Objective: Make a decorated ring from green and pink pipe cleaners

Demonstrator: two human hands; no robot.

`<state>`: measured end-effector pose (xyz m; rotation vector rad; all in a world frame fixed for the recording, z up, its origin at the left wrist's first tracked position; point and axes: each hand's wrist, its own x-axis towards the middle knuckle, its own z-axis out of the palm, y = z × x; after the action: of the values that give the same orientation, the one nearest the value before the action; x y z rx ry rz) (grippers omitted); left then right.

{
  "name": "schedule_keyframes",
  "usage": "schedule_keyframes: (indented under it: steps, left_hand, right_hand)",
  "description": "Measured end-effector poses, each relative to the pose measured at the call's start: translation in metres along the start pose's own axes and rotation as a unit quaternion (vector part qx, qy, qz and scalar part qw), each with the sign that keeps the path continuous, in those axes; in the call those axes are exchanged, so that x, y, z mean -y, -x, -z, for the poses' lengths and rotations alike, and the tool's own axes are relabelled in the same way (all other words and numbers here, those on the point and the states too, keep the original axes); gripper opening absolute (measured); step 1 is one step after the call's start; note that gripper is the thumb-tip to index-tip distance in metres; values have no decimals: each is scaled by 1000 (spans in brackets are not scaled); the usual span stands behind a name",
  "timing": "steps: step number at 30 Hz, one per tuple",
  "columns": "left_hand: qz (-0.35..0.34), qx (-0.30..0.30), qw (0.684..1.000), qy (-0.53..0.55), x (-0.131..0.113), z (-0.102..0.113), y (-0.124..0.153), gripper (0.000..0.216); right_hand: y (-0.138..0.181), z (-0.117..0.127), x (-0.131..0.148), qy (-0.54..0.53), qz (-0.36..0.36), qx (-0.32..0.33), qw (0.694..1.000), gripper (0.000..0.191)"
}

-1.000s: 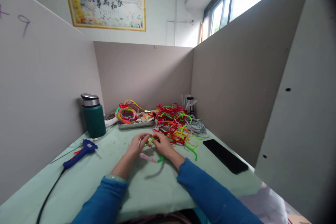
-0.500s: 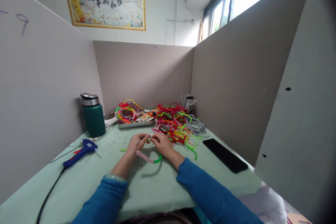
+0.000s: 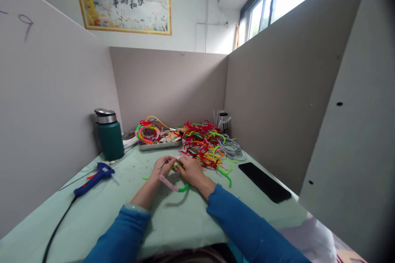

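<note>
My left hand and my right hand meet over the middle of the green table, fingers pinched together. Between them they hold a curved hoop wrapped partly in pink and partly in green fuzzy stem; its arc hangs toward me below the hands. A thin green stem runs between the fingertips. A short loose green piece lies left of my left hand.
A pile of coloured fuzzy stems and grey hoops lies behind the hands. A metal tray holds finished hoops. A green flask stands left, a blue glue gun with cord front left, a black phone right.
The hoop has turned in my hands: its pink end swung left and the green end now shows at the right. Both hands stayed where they were.
</note>
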<state>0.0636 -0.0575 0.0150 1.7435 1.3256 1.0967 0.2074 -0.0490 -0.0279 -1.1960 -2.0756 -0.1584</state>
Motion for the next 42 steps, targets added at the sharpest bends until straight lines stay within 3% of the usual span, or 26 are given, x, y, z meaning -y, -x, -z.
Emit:
schedule_keyframes:
  steps: [7, 10, 14, 19, 25, 29, 33, 36, 38, 42]
  left_hand:
    - [-38, -13, 999, -31, 16, 2, -8, 44]
    - [-20, -23, 999, -36, 21, 3, -10, 50]
    - [-4, -32, 998, -56, 19, 4, -8, 53]
    - [-39, -54, 996, -60, 12, 3, -4, 45]
    - [-16, -94, 993, -73, 17, 2, -9, 45]
    - [-6, -132, 984, -121, 21, 5, -11, 46]
    - [45, -109, 985, -129, 24, 2, -11, 54]
    - [37, -88, 991, -95, 27, -2, -12, 55]
    - [11, -115, 989, -97, 27, -2, -13, 52]
    - [-9, -242, 959, -147, 25, 3, -14, 55]
  right_hand:
    - [-2, -1, -2, -14, -10, -10, 1000, 18]
    - [-2, -1, -2, -23, -18, -12, 1000, 20]
    - [-1, 0, 0, -37, -25, -26, 999, 21]
    - [-2, -1, 1, -85, -34, -57, 994, 22]
    - [-7, -7, -1, -174, -128, -56, 975, 26]
    - [-9, -9, -5, -200, -145, -65, 967, 27]
    - [-8, -11, -8, -179, -134, -54, 973, 26]
    - [-8, -11, -9, -164, -129, -45, 977, 23]
    - [-9, -12, -10, -169, -133, -40, 976, 23]
    - [-11, -17, -15, -193, -154, -54, 967, 22]
